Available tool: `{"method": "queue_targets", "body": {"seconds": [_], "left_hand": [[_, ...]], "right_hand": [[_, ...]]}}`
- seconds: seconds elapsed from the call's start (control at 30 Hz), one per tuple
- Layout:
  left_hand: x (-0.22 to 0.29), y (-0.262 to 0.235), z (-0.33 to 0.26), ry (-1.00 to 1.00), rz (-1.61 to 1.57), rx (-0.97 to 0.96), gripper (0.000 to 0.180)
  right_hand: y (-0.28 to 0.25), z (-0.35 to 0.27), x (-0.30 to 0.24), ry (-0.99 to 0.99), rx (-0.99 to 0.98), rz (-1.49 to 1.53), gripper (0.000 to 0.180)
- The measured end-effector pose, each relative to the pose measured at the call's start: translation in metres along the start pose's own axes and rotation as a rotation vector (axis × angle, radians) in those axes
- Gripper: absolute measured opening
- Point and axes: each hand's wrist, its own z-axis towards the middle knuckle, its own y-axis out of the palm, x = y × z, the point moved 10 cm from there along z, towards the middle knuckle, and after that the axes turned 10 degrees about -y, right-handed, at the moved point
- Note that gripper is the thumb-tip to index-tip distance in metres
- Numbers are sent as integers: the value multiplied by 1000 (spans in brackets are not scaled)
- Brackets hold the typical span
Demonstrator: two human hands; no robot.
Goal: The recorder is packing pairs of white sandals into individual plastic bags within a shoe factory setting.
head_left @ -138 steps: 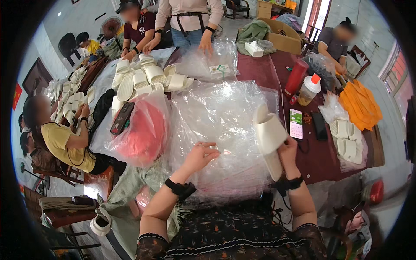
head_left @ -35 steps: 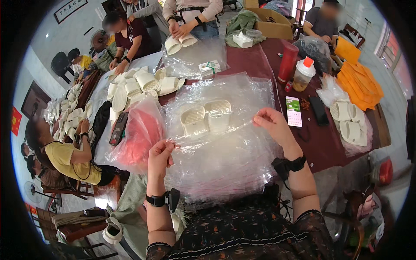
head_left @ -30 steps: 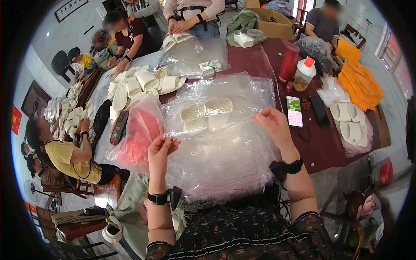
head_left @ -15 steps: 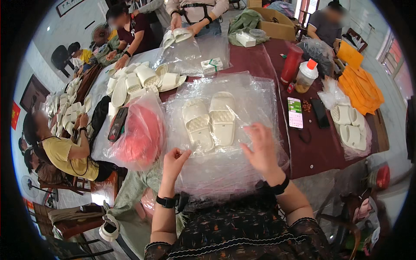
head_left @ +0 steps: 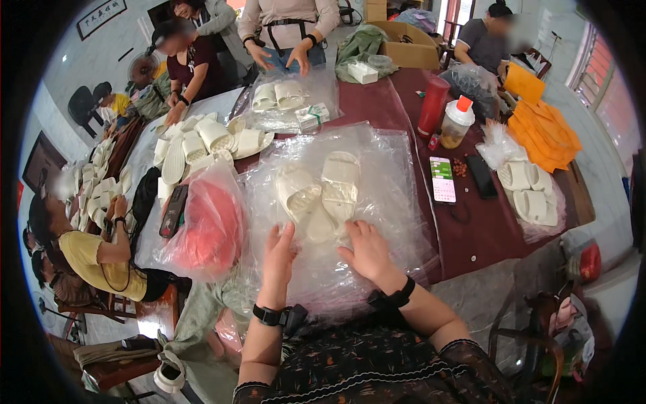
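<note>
A pair of cream slippers, the left slipper and the right slipper, lies toes away from me on a stack of clear plastic bags. Hazy film covers at least their heel ends. My left hand is at the near left of the heels, thumb raised and fingers apart. Beside the right slipper's heel, my right hand rests on the plastic with fingers stretched out. Neither hand visibly grips anything. Dark bands circle both wrists.
Loose cream slippers are piled at the far left. A pink bundle in plastic sits to my left. On the right are a phone, a dark phone, a red cylinder and a lidded jar. Co-workers surround the table.
My right hand has moved left and down onto the plastic near the heels. My left hand has come closer to them. Opposite, a co-worker has let go of a slipper pair, now lying in plastic.
</note>
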Motion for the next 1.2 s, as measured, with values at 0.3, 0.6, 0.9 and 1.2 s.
{"method": "queue_targets", "body": {"seconds": [0.3, 0.6, 0.9, 1.2], "left_hand": [[-10, 38, 5, -61, 179, -61, 48], [-13, 43, -12, -284, -203, -281, 37], [-22, 51, -24, -174, -243, -495, 43], [34, -23, -85, 274, -44, 0, 44]], "right_hand": [[1, -3, -4, -78, 74, -1, 63], [-21, -11, -7, -141, 179, 293, 59], [-48, -13, -47, -320, 114, 872, 47], [-13, -25, 42, 155, 431, 1275, 36]]}}
